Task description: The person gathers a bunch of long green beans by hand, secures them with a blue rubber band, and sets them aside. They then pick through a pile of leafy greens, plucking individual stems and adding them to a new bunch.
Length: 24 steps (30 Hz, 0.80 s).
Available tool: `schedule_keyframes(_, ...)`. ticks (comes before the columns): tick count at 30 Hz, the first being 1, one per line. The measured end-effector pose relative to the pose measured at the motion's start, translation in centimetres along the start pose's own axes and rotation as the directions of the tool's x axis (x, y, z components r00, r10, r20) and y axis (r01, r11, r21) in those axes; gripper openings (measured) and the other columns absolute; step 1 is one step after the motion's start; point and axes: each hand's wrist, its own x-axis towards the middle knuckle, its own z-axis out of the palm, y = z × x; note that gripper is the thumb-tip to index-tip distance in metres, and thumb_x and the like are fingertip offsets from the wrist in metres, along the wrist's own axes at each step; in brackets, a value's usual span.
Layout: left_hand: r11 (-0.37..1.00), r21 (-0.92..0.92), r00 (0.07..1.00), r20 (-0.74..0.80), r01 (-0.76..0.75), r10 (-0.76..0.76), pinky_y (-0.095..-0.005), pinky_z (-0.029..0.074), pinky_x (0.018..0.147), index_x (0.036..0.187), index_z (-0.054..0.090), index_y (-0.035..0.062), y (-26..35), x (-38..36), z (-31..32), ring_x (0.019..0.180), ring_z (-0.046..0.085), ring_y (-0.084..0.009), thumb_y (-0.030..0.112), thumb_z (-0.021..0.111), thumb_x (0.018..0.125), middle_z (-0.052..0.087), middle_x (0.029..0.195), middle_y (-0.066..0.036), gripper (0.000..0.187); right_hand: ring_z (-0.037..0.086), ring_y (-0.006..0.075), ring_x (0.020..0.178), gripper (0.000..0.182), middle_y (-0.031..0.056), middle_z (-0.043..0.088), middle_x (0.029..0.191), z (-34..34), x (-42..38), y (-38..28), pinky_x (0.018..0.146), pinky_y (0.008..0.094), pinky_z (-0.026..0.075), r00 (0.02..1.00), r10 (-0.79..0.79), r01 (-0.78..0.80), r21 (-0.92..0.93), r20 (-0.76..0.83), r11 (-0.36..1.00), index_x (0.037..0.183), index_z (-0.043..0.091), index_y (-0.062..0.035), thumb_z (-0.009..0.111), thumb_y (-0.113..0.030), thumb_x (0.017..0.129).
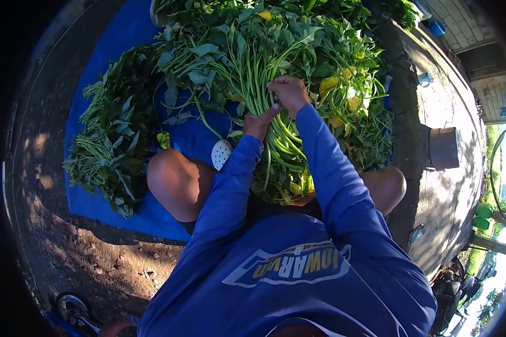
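Note:
My left hand is wrapped round a thick bunch of long-stemmed leafy greens, thumb across the stems. The leaves spread away from me and the pale green cut ends curve back toward my lap. Close beside it, my right hand is closed in a pinch at the bunch's right side; what its fingertips hold is too small to make out. A large heap of loose leafy greens, with some yellow leaves, lies under and beyond both hands. A white sandal with holes shows left of my left forearm.
Stacked bundles of greens lie to the left on a blue tarp. My bent knees flank the work area. Along the right runs a concrete ledge with a round brown pot-like object. Bare ground borders the tarp.

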Motion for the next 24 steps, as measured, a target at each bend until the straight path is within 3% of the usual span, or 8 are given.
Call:
schedule_keyframes(3, 0.999, 0.006, 0.999, -0.032, 0.032, -0.031, -0.0310, 0.058, 0.080, 0.124, 0.069, 0.0051, -1.3, 0.8, -0.8, 0.093, 0.072, -0.0153, 0.025, 0.084, 0.090, 0.075, 0.110, -0.005, 0.042, 0.071, 0.0320, 0.081, 0.036, 0.0153, 0.072, 0.088, 0.2, -0.5, 0.5, 0.078, 0.0421, 0.056, 0.898, -0.329, 0.200, -0.395, -0.292, 0.897, 0.108, 0.063, 0.0016, 0.075, -0.024, 0.086)
schedule_keyframes(7, 0.993, -0.027, 0.992, -0.054, 0.111, -0.112, -0.0363, 0.059, 0.084, 0.125, 0.070, 0.0057, -0.4, 0.6, -0.4, 0.097, 0.072, -0.0172, 0.025, 0.084, 0.091, 0.075, 0.116, -0.007, 0.041, 0.070, 0.0424, 0.089, 0.029, 0.0214, 0.071, 0.093, -0.4, -3.4, -2.2, 0.082, 0.0498, 0.054, 0.851, -0.405, 0.226, -0.462, -0.335, 0.857, 0.106, 0.055, -0.0017, 0.068, -0.022, 0.088)
schedule_keyframes(8, 0.982, -0.055, 0.982, -0.048, 0.182, -0.185, -0.0343, 0.050, 0.103, 0.132, 0.067, 0.0065, -0.4, 0.5, -0.7, 0.113, 0.065, -0.0166, 0.024, 0.087, 0.087, 0.072, 0.123, -0.005, 0.052, 0.069, 0.0458, 0.091, 0.030, 0.0237, 0.071, 0.095, -0.7, -3.5, -2.6, 0.083, 0.0520, 0.054, 0.835, -0.415, 0.201, -0.503, -0.361, 0.841, 0.111, 0.058, -0.0013, 0.066, -0.021, 0.090)
schedule_keyframes(12, 0.989, -0.031, 0.987, -0.060, 0.148, -0.150, -0.0356, 0.054, 0.095, 0.132, 0.068, 0.0064, -0.7, 0.5, -1.0, 0.104, 0.068, -0.0172, 0.021, 0.089, 0.084, 0.073, 0.121, -0.005, 0.053, 0.072, 0.0387, 0.085, 0.035, 0.0208, 0.074, 0.090, -1.9, -2.9, -3.5, 0.081, 0.0473, 0.055, 0.685, -0.636, 0.289, -0.669, -0.355, 0.684, 0.117, 0.069, -0.0012, 0.066, -0.025, 0.091)
schedule_keyframes(15, 0.984, -0.037, 0.982, -0.068, 0.174, -0.176, -0.0357, 0.055, 0.091, 0.128, 0.070, 0.0054, -0.1, 0.1, -0.6, 0.100, 0.070, -0.0175, 0.021, 0.088, 0.084, 0.075, 0.116, -0.006, 0.050, 0.074, 0.0390, 0.092, 0.037, 0.0234, 0.075, 0.098, -1.2, -3.4, -4.0, 0.084, 0.0454, 0.056, 0.868, -0.469, 0.240, -0.690, -0.162, 0.683, 0.116, 0.073, 0.0002, 0.070, -0.026, 0.090)
schedule_keyframes(16, 0.982, -0.078, 0.980, -0.094, 0.170, -0.177, -0.0360, 0.056, 0.089, 0.125, 0.071, 0.0044, -0.7, 0.3, -0.6, 0.099, 0.070, -0.0176, 0.021, 0.088, 0.084, 0.075, 0.113, -0.006, 0.047, 0.071, 0.0437, 0.105, 0.032, 0.0254, 0.074, 0.111, -0.9, -2.4, -3.0, 0.092, 0.0473, 0.055, 0.949, -0.315, 0.257, -0.607, 0.012, 0.752, 0.110, 0.079, -0.0082, 0.068, -0.027, 0.087)
schedule_keyframes(19, 0.991, -0.131, 0.991, -0.131, 0.020, -0.037, -0.0361, 0.058, 0.085, 0.128, 0.068, 0.0039, -2.2, 0.5, -1.1, 0.097, 0.071, -0.0174, 0.022, 0.087, 0.085, 0.074, 0.112, -0.004, 0.050, 0.073, 0.0423, 0.101, 0.039, 0.0244, 0.075, 0.110, -0.4, -0.9, -0.5, 0.089, 0.0471, 0.057, 0.961, -0.274, 0.254, -0.512, 0.039, 0.821, 0.118, 0.078, -0.0076, 0.071, -0.030, 0.087)
schedule_keyframes(24, 0.987, -0.150, 0.995, -0.094, -0.059, 0.046, -0.0340, 0.059, 0.076, 0.123, 0.068, 0.0017, -0.9, -0.6, 0.1, 0.087, 0.073, -0.0184, 0.021, 0.085, 0.085, 0.074, 0.107, -0.008, 0.046, 0.070, 0.0172, 0.078, 0.041, 0.0128, 0.077, 0.097, 0.6, -0.4, 0.2, 0.070, 0.0360, 0.057, 0.981, 0.060, -0.049, -0.067, 0.184, 0.997, 0.128, 0.073, -0.0009, 0.076, -0.020, 0.092)
